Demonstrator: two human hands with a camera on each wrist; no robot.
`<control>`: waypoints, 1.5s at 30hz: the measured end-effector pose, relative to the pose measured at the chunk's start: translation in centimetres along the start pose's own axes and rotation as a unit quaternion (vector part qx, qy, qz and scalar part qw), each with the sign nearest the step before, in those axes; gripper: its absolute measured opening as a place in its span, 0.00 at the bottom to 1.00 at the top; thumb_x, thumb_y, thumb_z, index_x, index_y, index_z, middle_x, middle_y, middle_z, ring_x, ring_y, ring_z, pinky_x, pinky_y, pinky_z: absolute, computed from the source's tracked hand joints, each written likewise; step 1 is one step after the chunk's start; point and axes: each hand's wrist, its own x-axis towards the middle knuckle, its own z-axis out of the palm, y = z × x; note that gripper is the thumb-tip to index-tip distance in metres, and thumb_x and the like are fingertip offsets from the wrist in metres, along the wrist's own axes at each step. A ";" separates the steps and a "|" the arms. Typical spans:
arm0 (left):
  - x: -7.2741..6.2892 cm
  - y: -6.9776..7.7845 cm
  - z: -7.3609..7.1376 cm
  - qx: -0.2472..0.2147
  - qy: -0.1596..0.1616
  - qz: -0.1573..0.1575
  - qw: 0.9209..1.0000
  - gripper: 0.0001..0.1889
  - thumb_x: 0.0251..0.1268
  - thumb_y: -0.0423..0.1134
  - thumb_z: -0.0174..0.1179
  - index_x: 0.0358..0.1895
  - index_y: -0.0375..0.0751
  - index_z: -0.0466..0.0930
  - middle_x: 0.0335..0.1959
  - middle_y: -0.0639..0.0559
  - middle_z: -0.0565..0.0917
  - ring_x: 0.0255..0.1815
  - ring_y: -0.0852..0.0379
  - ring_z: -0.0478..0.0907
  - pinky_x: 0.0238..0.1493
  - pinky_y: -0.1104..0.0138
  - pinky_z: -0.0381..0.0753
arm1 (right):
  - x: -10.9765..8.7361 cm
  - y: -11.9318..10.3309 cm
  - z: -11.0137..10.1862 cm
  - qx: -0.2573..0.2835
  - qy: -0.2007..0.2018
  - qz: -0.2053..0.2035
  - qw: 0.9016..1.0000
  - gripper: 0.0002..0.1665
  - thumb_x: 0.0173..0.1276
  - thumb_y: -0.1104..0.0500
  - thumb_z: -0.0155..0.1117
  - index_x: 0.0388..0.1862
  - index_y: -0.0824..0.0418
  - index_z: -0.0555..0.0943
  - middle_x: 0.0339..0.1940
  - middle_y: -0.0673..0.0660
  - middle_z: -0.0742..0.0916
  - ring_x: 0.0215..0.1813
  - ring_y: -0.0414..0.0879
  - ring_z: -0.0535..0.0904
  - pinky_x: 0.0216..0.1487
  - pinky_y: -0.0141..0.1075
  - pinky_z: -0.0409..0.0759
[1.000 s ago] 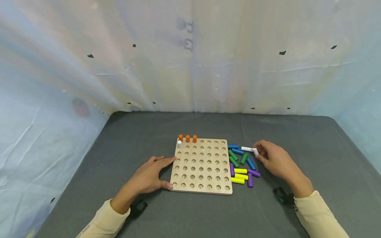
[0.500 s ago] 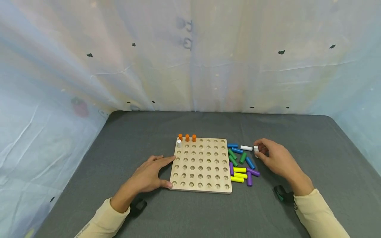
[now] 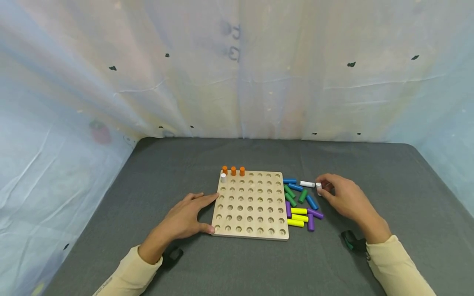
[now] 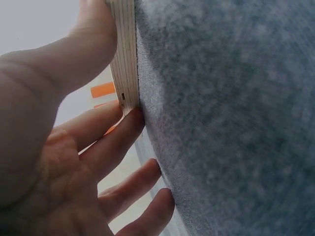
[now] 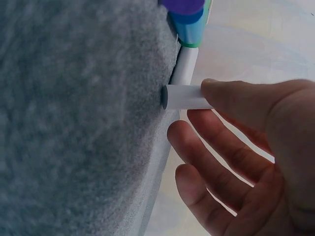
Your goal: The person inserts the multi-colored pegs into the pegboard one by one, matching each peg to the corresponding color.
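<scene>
1. Pale wood forms the square pegboard (image 3: pixel 249 205) in front of the person, lying flat on the desk (image 3: pixel 255 267), which is covered in grey cloth.
2. At the pegboard's left edge I see the left hand (image 3: pixel 185 218), its fingers loosely extended and grasping nothing; the thumb touches the near left corner and the forefinger rests against the edge farther up.
3. Well to the right of the pegboard, the right hand (image 3: pixel 342 199) is pinching a white peg (image 3: pixel 319 186) between thumb and fingers. That peg is upright, its lower end at the cloth.
4. Between that pinched peg and the pegboard, another white peg (image 3: pixel 307 184) lies on its side.
5. In the pegboard's farthest row, three orange pegs (image 3: pixel 233 171) stand side by side from the left corner. One standing white peg (image 3: pixel 223 178) fills the leftmost hole of the row just nearer.
6. Close along the pegboard's right side lies a loose heap: three blue pegs (image 3: pixel 295 187) and three green pegs (image 3: pixel 303 196) toward its far end, three yellow pegs (image 3: pixel 299 211) and three purple pegs (image 3: pixel 311 222) toward its near end.
7. Beyond the pegboard, past the desk's far edge, hangs a pale, creased curtain (image 3: pixel 274 98).
</scene>
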 end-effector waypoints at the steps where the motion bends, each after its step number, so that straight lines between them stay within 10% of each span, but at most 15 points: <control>1: 0.0 0.0 0.0 -0.001 0.000 0.001 1.000 0.52 0.43 0.55 0.78 0.76 0.64 0.61 0.75 0.50 0.69 0.76 0.43 0.63 0.61 0.39 0.71 | 0.0 0.0 0.0 0.000 0.000 -0.001 1.000 0.15 0.70 0.59 0.65 0.54 0.59 0.82 0.42 0.58 0.88 0.43 0.51 0.84 0.42 0.52 0.80; 21: 0.1 0.0 0.1 0.000 0.000 0.008 1.000 0.51 0.46 0.55 0.76 0.77 0.64 0.60 0.76 0.55 0.67 0.78 0.44 0.61 0.64 0.39 0.69 | 0.2 -0.6 -0.8 -0.017 0.012 0.001 1.000 0.15 0.71 0.57 0.65 0.54 0.58 0.82 0.44 0.59 0.88 0.45 0.53 0.84 0.43 0.53 0.80; 45: -0.4 -0.2 0.3 -0.006 0.001 -0.003 1.000 0.51 0.43 0.56 0.77 0.76 0.65 0.62 0.75 0.47 0.69 0.75 0.42 0.64 0.61 0.39 0.72 | 7.5 -13.9 3.2 0.086 -0.044 -0.141 0.985 0.14 0.69 0.53 0.69 0.52 0.52 0.84 0.41 0.47 0.88 0.42 0.40 0.83 0.42 0.38 0.80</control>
